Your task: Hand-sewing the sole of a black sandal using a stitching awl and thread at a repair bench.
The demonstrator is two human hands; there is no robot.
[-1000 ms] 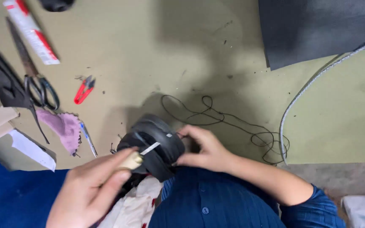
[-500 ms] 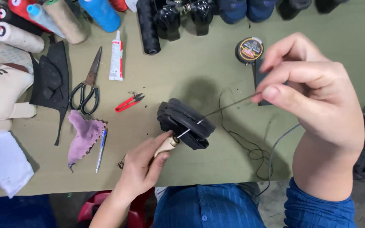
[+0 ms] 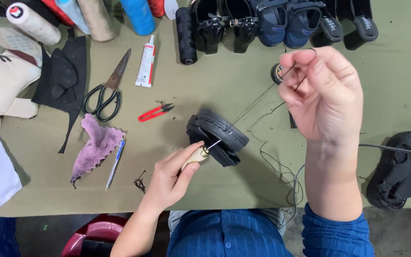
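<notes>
Stitching step in hand: left hand (image 3: 172,178) grips the wooden awl (image 3: 197,156), its tip in the black shoe sole (image 3: 217,135) on the green table (image 3: 215,85). Right hand (image 3: 322,93), raised, pinches the black thread (image 3: 250,105) taut. Next move likely calls for steady tension while freeing the awl.

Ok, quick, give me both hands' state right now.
Left hand: closed on the wooden-handled awl, its tip in the black shoe sole.
Right hand: raised, pinching the black thread taut.
</notes>
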